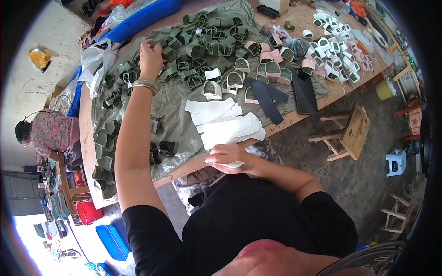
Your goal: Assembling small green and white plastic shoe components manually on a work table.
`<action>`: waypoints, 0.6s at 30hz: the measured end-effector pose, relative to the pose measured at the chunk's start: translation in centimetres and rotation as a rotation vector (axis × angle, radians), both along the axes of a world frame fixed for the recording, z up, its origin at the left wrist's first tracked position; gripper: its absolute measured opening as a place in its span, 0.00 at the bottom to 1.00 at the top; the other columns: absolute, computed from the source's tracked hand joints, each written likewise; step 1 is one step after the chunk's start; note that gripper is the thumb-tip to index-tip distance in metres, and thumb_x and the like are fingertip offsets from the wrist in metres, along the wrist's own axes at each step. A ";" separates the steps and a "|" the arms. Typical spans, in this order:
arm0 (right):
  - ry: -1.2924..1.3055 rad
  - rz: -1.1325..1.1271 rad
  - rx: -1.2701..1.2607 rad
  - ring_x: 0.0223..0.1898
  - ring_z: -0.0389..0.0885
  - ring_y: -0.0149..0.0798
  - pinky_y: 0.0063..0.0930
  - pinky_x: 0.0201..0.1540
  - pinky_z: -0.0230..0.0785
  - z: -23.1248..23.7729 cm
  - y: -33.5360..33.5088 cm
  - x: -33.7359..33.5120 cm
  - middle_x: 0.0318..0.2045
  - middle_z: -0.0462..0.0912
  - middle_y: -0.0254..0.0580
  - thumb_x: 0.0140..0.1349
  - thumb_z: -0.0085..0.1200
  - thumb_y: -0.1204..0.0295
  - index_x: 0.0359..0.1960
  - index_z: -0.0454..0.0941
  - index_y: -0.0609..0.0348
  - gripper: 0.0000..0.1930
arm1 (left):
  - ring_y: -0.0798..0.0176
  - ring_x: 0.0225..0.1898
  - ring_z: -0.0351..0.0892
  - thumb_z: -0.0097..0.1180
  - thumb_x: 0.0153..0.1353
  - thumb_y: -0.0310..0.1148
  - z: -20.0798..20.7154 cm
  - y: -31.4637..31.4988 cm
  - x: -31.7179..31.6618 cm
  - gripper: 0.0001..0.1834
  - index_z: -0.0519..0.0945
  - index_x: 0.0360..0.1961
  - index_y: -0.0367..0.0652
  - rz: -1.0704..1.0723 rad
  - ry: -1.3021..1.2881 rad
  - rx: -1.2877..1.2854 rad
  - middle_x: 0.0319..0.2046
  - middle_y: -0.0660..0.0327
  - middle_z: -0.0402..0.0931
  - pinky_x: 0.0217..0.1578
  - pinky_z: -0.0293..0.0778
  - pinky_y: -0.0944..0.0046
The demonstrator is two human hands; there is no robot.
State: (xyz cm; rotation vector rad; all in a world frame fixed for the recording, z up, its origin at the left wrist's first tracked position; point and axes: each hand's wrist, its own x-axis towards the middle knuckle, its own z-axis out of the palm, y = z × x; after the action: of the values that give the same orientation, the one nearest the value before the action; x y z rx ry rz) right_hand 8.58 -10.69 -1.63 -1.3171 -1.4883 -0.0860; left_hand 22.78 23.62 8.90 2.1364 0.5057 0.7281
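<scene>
My left hand reaches to the far left of the table, its fingers curled over the edge of a heap of dark green strap loops. One dark green loop seems to lie between thumb and fingers, partly hidden. Close to my body, my right hand is closed around a white strip, whose end sticks out past the fingers. Just beyond that hand lies a fanned stack of flat white strips. White loops and pink loops sit behind the stack.
A black phone-like slab and crossed dark strips lie near the table's front edge. More white loops are heaped far right. Wooden stool stands on the floor at right. Another person is at far left.
</scene>
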 end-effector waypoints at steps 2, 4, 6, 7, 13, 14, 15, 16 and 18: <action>-0.007 -0.012 0.007 0.29 0.78 0.38 0.30 0.26 0.71 -0.2 0.0 -0.1 0.29 0.74 0.34 0.50 0.63 0.78 0.37 0.75 0.56 0.13 | 0.46 0.50 0.75 0.53 0.63 0.40 -0.4 0.3 -0.8 0.24 0.68 0.57 0.39 0.152 0.065 0.231 0.50 0.45 0.73 0.50 0.70 0.52; -0.011 -0.006 0.017 0.29 0.79 0.38 0.31 0.27 0.72 0.1 0.1 -0.1 0.30 0.74 0.35 0.50 0.63 0.79 0.37 0.76 0.55 0.13 | 0.46 0.51 0.75 0.53 0.63 0.39 -0.1 1.5 -1.5 0.24 0.68 0.56 0.38 0.119 0.028 0.215 0.50 0.45 0.72 0.51 0.70 0.53; 0.013 0.003 0.005 0.29 0.79 0.39 0.31 0.27 0.72 0.5 -0.1 0.0 0.30 0.75 0.35 0.50 0.63 0.79 0.36 0.76 0.55 0.12 | 0.51 0.51 0.75 0.54 0.63 0.37 0.7 0.4 -2.3 0.23 0.70 0.55 0.36 0.071 -0.079 0.305 0.51 0.48 0.72 0.51 0.70 0.56; 0.036 0.013 -0.006 0.29 0.79 0.39 0.31 0.27 0.72 0.6 -0.1 0.0 0.30 0.75 0.35 0.50 0.63 0.79 0.36 0.76 0.55 0.12 | 0.51 0.51 0.75 0.54 0.63 0.37 1.2 0.0 -2.7 0.23 0.70 0.55 0.36 0.076 -0.076 0.303 0.51 0.48 0.72 0.51 0.70 0.56; 0.038 0.029 -0.013 0.30 0.79 0.39 0.29 0.30 0.72 0.8 -0.9 -0.5 0.30 0.76 0.37 0.52 0.63 0.78 0.35 0.78 0.57 0.09 | 0.61 0.48 0.77 0.49 0.67 0.30 2.4 -6.2 -8.5 0.18 0.69 0.55 0.34 -0.315 -0.267 -0.786 0.48 0.57 0.75 0.51 0.73 0.63; 0.172 0.074 -0.004 0.31 0.79 0.38 0.28 0.32 0.72 1.2 -1.1 -0.6 0.30 0.77 0.37 0.53 0.62 0.79 0.35 0.78 0.58 0.09 | 0.60 0.48 0.77 0.49 0.67 0.29 2.3 -7.6 -10.3 0.17 0.69 0.55 0.32 -0.364 -0.246 -0.920 0.49 0.54 0.75 0.51 0.74 0.63; 0.302 0.120 0.003 0.33 0.79 0.37 0.27 0.34 0.71 1.7 -1.1 -0.5 0.30 0.78 0.37 0.54 0.62 0.79 0.35 0.79 0.58 0.08 | 0.59 0.48 0.77 0.48 0.67 0.29 2.1 -9.0 -12.2 0.18 0.69 0.54 0.30 -0.414 -0.228 -1.053 0.51 0.51 0.75 0.50 0.75 0.63; 0.428 0.158 0.014 0.35 0.78 0.36 0.27 0.38 0.70 2.2 -1.4 -0.7 0.32 0.78 0.38 0.56 0.60 0.80 0.36 0.79 0.59 0.07 | 0.58 0.48 0.78 0.46 0.68 0.30 1.7 -10.2 -13.9 0.18 0.70 0.54 0.29 -0.396 -0.210 -1.160 0.52 0.48 0.74 0.50 0.75 0.63; 0.432 0.133 0.082 0.35 0.78 0.36 0.27 0.39 0.70 4.1 -1.8 -0.4 0.32 0.78 0.39 0.56 0.60 0.80 0.36 0.79 0.60 0.06 | 0.56 0.48 0.78 0.45 0.69 0.31 0.6 -12.7 -17.5 0.19 0.70 0.54 0.27 -0.355 -0.191 -1.281 0.53 0.45 0.73 0.50 0.76 0.63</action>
State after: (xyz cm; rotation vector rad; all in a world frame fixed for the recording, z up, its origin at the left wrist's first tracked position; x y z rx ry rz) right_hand 8.19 -12.48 2.50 -1.0846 -1.1838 0.2099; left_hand 5.25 10.94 9.49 0.8960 0.3189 0.2405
